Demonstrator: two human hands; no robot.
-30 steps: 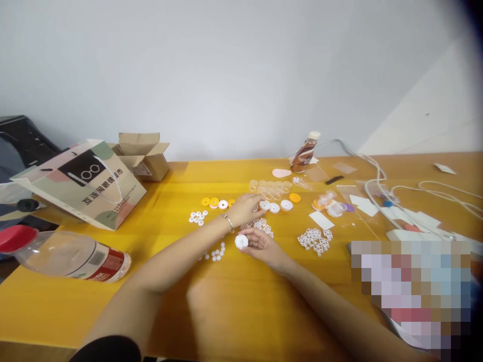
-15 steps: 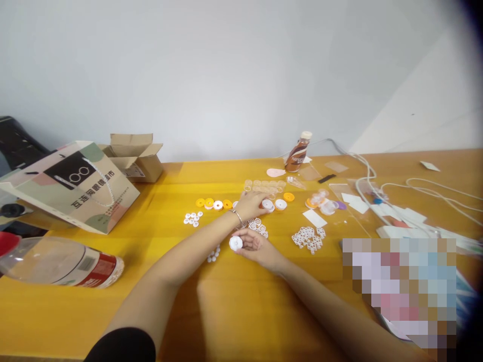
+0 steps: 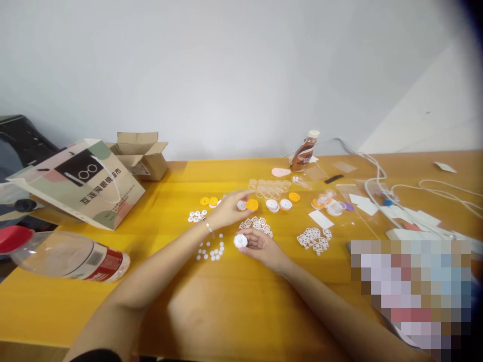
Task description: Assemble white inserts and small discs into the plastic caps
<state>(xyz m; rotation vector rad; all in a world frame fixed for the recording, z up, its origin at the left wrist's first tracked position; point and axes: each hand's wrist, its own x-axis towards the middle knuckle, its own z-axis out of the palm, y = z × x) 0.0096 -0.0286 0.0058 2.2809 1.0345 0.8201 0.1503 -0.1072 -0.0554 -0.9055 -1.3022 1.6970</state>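
Observation:
My left hand (image 3: 231, 208) is lifted a little above the yellow table (image 3: 241, 296), palm turned up, fingers pinched on a small white disc (image 3: 241, 205) and an orange cap (image 3: 252, 204). Just below it my right hand (image 3: 260, 245) rests on the table and holds a white round cap (image 3: 240, 241) between its fingers. White lattice pieces (image 3: 257, 224) lie between the two hands. White caps (image 3: 278, 204) sit to the right of my left hand, orange caps (image 3: 209, 201) to its left.
Small white buttons (image 3: 210, 251) lie left of my right hand. More lattice pieces (image 3: 315, 238) sit to the right. A plastic bottle (image 3: 64, 254) lies at the left, near a paper bag (image 3: 81, 183) and a cardboard box (image 3: 141, 155). Cables (image 3: 381, 193) and a brown drink bottle (image 3: 305, 152) are further back.
My left hand has pulled back from the row of caps, turned palm up and now holds a white disc and an orange cap. My right hand has stayed put with its white cap.

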